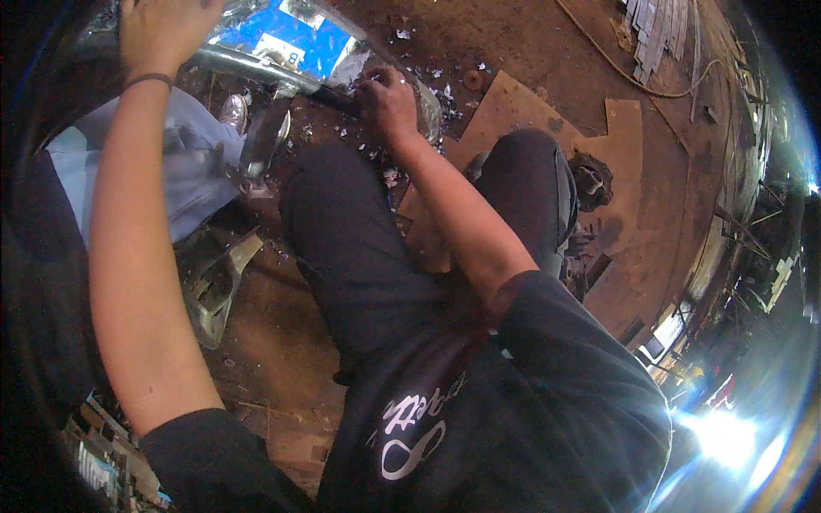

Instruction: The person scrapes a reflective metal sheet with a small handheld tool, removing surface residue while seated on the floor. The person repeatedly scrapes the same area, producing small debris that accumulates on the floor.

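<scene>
Sleeves of a black shirt (479,419) fill the lower edge, a pale looping print on its front. From them two bare forearms run up the picture, over knees in dark trousers (359,248) bent above the brown dirt ground (274,359). Beside the left knee a bent strip of shiny metal (218,286) lies on the dirt. Further up, the right hand (386,101) is curled tight, its fingers pinched around the dark end of a long silvery metal bar (248,67) that runs off to the left. Small bright scraps (376,154) are scattered on the ground just below that hand. The left hand (162,30), a dark band on its wrist, reaches to the top edge and rests on the same shiny work; whether its fingers grip cannot be told. Beyond it sits a blue sheet (295,38). To the right, flat brown boards (547,111) lie on the dirt.
</scene>
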The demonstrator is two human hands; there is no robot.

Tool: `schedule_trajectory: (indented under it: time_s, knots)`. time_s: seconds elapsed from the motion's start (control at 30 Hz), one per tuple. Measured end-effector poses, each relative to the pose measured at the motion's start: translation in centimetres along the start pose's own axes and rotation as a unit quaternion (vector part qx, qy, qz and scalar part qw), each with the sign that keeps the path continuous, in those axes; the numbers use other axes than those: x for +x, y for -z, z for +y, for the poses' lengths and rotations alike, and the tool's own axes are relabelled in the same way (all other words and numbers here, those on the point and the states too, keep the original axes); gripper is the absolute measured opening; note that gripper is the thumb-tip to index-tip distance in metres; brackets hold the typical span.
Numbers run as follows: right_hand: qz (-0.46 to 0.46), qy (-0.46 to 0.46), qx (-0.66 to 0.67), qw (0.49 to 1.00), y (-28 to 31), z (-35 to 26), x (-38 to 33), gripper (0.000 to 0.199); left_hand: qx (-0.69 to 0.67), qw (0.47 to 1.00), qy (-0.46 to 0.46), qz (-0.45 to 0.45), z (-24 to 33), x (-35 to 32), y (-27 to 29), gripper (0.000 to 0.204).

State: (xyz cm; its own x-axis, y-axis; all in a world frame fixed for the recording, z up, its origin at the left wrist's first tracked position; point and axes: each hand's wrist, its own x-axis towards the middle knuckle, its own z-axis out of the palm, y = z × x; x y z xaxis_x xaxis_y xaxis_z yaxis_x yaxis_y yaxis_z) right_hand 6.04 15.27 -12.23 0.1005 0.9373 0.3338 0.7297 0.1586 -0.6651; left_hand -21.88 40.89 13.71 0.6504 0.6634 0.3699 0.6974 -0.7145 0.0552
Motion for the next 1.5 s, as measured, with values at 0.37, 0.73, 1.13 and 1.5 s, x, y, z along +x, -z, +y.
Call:
schedule_trajectory:
  time_s: [0.37, 0.73, 1.13, 1.5]
  knots:
    - [-0.059, -0.049, -0.034, 0.996, -0.1, -0.2, -1.4, 0.029, 0.018, 1.000, -0.013, 0.016, 1.1, 0.9, -1.1, 0.050]
    - [-0.020, -0.076, 0.053, 0.995, 1.3, -0.3, -1.4, 0.022, -0.044, 0.999, -0.011, -0.021, -1.7, 0.3, -1.2, 0.051]
    - [-0.037, 0.089, -0.163, 0.982, -2.1, 3.1, -1.4, 0.040, 0.309, 0.949, 0.059, 0.011, 13.8, 1.9, 2.6, 0.050]
    - [-0.092, -0.106, 0.020, 0.990, 0.6, 0.8, -3.5, 0.034, -0.043, 0.999, -0.012, -0.014, -1.9, 0.2, -1.0, 0.050]
